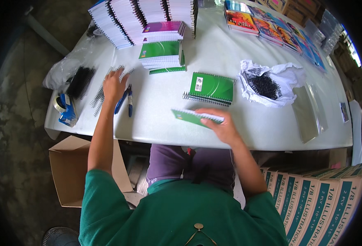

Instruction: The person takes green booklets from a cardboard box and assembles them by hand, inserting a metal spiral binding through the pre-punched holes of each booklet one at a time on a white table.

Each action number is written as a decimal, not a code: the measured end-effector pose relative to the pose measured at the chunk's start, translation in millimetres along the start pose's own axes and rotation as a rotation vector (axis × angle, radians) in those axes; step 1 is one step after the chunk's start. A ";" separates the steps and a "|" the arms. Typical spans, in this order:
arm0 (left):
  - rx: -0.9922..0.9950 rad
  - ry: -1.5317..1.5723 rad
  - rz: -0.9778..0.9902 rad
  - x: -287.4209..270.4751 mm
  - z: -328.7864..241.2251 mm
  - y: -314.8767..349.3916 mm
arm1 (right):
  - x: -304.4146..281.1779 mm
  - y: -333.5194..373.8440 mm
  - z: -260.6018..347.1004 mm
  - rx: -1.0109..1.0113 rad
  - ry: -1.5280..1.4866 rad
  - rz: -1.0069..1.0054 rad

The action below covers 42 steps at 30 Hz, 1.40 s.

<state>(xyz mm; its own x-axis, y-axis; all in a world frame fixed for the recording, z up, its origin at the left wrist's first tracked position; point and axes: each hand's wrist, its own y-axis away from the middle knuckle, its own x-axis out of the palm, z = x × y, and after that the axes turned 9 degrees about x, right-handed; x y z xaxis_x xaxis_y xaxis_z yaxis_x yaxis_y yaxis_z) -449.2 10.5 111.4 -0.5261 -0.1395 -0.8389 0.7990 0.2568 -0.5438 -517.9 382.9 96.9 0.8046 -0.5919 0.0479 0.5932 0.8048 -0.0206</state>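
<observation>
My right hand (224, 126) grips a small green notebook (195, 117) by its right end, tilted above the front of the table. No coil shows on this notebook's visible edge. My left hand (113, 85) reaches over loose wire spiral coils (100, 96), its fingers apart and touching or just above them. Beside that hand lie blue-handled pliers (129, 101). A small pile of green spiral notebooks (212, 87) sits beyond my right hand. Farther back is a stack of green notebooks (160, 53) with purple ones (163, 28) on top.
Tall stacks of coil-bound books (127, 18) stand at the back left. A tape dispenser (67, 110) and black coils (81, 82) lie left. Right are a white bag of black coils (265, 85), clear sheets (310, 115) and colourful books (271, 30). Cartons (82, 172) flank my legs.
</observation>
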 end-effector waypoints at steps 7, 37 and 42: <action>-0.127 0.466 -0.114 -24.7 -17.9 -10.3 | 5.6 -5.6 -9.5 -0.095 0.040 -0.119; -0.044 1.116 0.675 -74.7 -121.4 37.8 | 4.4 -3.0 -22.7 -0.164 0.112 -0.189; 0.034 1.012 0.694 -68.4 -124.8 41.6 | 5.7 -2.2 -20.7 -0.156 0.112 -0.188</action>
<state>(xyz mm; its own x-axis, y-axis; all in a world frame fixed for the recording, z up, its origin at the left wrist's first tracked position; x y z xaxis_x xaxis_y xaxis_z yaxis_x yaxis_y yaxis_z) -416.4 150.2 149.0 0.0375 0.8260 -0.5624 0.9989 -0.0467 -0.0021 -514.1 376.8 76.5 0.6725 -0.7388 -0.0448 0.7227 0.6685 -0.1757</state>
